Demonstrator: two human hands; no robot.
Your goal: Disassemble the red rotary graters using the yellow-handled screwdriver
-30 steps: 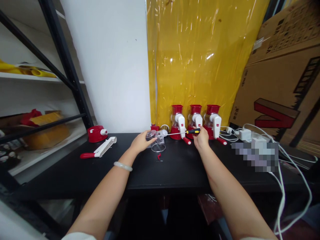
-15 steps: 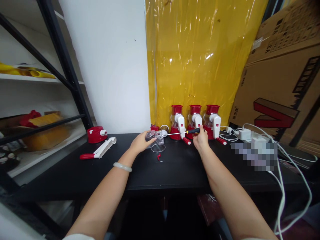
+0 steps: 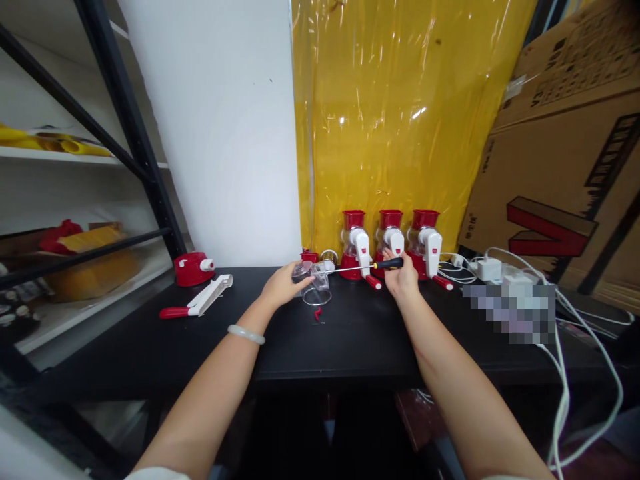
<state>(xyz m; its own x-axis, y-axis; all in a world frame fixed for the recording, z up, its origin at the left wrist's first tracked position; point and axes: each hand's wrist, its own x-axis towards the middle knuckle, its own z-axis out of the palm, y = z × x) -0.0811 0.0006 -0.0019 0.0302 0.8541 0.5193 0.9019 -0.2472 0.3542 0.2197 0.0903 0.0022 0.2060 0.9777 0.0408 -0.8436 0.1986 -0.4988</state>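
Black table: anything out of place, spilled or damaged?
No spill or damage visible on the table. With three grinders standing assembled, the detached crank lying at left looks odd, as does the small red piece loose in front of the clear body in the left hand.

A near-level screwdriver (image 3: 382,265) points toward clear housing (image 3: 319,279).
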